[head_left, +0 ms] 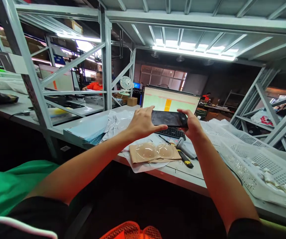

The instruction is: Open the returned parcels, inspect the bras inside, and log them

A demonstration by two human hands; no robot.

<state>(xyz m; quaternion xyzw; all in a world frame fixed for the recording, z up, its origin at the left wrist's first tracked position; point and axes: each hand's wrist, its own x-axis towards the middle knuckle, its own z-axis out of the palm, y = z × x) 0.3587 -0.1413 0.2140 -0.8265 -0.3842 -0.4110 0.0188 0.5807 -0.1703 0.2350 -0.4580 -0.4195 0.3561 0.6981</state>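
Observation:
Both my hands grip a black smartphone [169, 118], held sideways above the desk by its two ends. My left hand [143, 121] has its thumb along the lower edge and its fingers at the left end. The right end sits in my right hand [191, 124]. Beneath the phone, a beige bra [154, 152] in shiny clear plastic lies near the desk's front edge. A yellow-and-black utility knife [185, 159] and a grey handheld scanner [184, 148] rest just right of it. A black pen [164, 139] lies behind the bra.
A monitor [155, 98] and a keyboard [174, 132] stand behind the phone. White perforated baskets [247, 169] line the right side. Left are plastic bags [116, 121] and a pale blue box [86, 127]. Metal shelf posts [105, 63] frame the desk. A person in orange [96, 85] sits beyond.

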